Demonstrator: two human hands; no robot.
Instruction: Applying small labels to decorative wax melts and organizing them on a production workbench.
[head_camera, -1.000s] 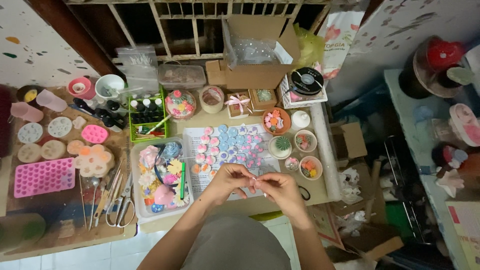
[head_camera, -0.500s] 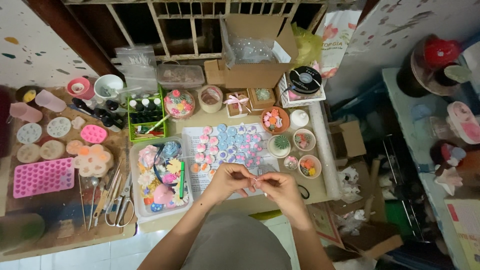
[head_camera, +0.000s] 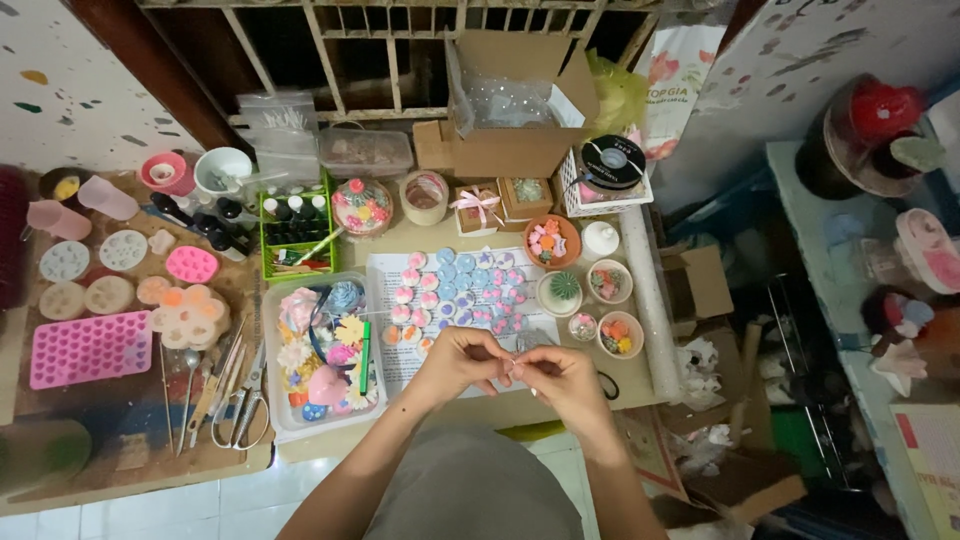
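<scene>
Both hands, left hand (head_camera: 455, 360) and right hand (head_camera: 560, 375), meet fingertip to fingertip, apparently pinching a tiny piece (head_camera: 512, 368), too small to identify, just above the sheet of round pastel charms (head_camera: 460, 290).

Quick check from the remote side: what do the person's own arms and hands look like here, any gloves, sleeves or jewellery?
Both arms are bare up to the frame edge: no sleeves show. The left hand and right hand wear no gloves. No ring, watch or bracelet can be made out at this size. Between the arms is a grey garment on the person's body.
</scene>
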